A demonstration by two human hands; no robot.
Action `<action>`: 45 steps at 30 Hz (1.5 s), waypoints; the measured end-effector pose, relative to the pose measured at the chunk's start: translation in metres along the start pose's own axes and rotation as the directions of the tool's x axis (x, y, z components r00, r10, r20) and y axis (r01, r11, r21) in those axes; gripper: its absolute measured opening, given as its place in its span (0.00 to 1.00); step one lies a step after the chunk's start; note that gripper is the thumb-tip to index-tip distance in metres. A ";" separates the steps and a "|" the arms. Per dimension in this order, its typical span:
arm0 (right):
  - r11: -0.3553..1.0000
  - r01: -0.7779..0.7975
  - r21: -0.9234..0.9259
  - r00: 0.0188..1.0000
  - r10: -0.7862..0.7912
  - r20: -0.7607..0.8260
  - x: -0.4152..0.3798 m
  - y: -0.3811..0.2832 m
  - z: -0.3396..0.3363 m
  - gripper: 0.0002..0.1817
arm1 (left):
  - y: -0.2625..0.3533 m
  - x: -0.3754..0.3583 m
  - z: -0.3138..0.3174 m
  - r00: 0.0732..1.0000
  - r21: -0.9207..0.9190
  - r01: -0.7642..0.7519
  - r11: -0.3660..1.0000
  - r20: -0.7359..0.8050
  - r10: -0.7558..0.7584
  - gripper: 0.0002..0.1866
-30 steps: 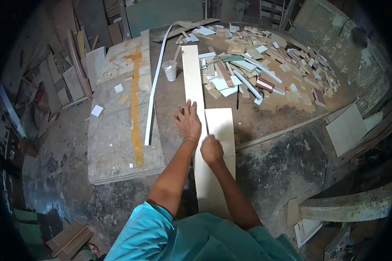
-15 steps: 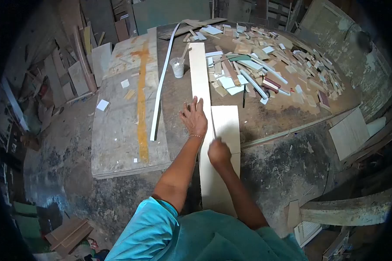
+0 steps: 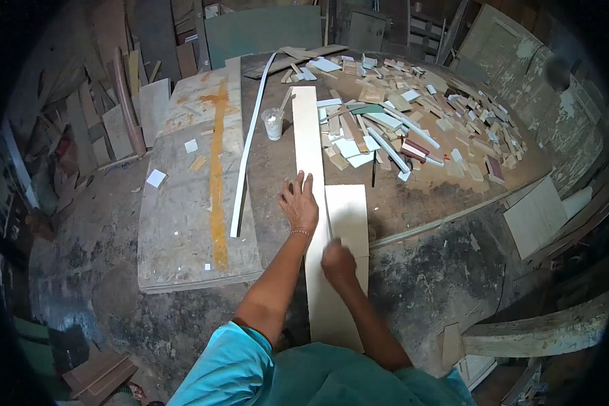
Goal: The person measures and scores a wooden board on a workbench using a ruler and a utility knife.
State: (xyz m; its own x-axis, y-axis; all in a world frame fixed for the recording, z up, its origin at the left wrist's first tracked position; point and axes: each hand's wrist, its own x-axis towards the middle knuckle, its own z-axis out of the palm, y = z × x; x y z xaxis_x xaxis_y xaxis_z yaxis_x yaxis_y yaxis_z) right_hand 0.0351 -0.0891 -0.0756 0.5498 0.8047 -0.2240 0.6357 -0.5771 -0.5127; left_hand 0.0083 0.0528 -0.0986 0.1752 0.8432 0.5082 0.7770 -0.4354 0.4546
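Note:
A long pale board (image 3: 306, 132) lies lengthwise in front of me, partly over a wider pale panel (image 3: 348, 210). My left hand (image 3: 299, 205) is open on the long board, fingers spread and pressing flat near its left edge. Beside the board's right edge, my right hand (image 3: 338, 262) is closed around a thin, straight tool (image 3: 329, 227). The tool points away from me along the edge, and blur hides its exact kind. Left of the board's far part stands a clear plastic cup (image 3: 273, 125) with white contents and a stick leaning in it.
Many wood and laminate offcuts (image 3: 399, 122) are heaped at the back right. On the left, a long white-edged strip (image 3: 245, 166) lies beside a worn panel (image 3: 183, 237) with a yellow-brown streak. A slim black stick (image 3: 373, 172) rests near the offcuts. A wooden beam (image 3: 541, 331) juts in at lower right.
The whole scene sits lower in the picture as my head view tilts up. My right hand stays at the board's edge with the tool; my left hand keeps its place on the board.

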 end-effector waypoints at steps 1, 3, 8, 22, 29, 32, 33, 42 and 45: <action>0.998 -0.037 -0.060 0.998 0.040 0.050 -0.010 0.002 -0.004 0.16 | 0.001 0.000 0.001 1.000 0.004 0.001 1.000 0.004 -0.001 0.20; 0.999 -0.029 -0.039 0.999 0.030 0.031 -0.001 -0.001 -0.006 0.17 | 0.000 -0.004 0.002 1.000 0.001 -0.004 1.000 0.009 0.004 0.20; 0.998 0.035 0.061 0.992 -0.027 -0.124 0.068 -0.028 -0.002 0.14 | 0.003 0.000 -0.003 0.994 -0.019 0.044 0.999 0.105 -0.042 0.21; 0.996 -0.042 0.078 0.991 0.052 -0.120 0.068 -0.030 0.006 0.14 | -0.008 -0.002 0.014 0.997 -0.028 0.040 0.999 0.070 -0.038 0.20; 0.997 -0.077 -0.032 0.997 0.076 -0.034 0.005 -0.023 -0.008 0.14 | -0.005 -0.002 0.006 1.000 0.003 -0.003 1.000 0.019 0.003 0.20; 0.997 -0.064 -0.052 0.998 0.063 -0.023 -0.003 -0.024 -0.010 0.14 | -0.005 -0.002 0.011 1.000 0.004 0.024 1.000 0.010 -0.024 0.20; 0.998 -0.041 -0.039 0.998 0.040 -0.047 0.015 -0.026 -0.010 0.14 | -0.004 -0.001 0.010 1.000 -0.003 0.018 1.000 0.010 -0.018 0.21; 0.998 -0.070 -0.003 0.994 0.070 -0.086 0.027 -0.027 -0.003 0.14 | -0.008 -0.002 0.011 1.000 -0.078 -0.017 0.997 0.011 0.018 0.21; 0.996 -0.086 -0.024 0.994 0.084 -0.065 0.016 -0.022 -0.006 0.13 | -0.008 -0.002 0.013 1.000 -0.092 -0.005 0.996 0.002 0.005 0.21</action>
State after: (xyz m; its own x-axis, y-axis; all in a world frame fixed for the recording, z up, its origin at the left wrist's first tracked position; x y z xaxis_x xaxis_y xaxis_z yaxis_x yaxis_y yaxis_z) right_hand 0.0325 -0.0645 -0.0629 0.6356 0.7424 -0.2119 0.5988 -0.6473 -0.4717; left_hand 0.0095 0.0587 -0.1129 0.1807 0.8417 0.5088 0.7173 -0.4668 0.5173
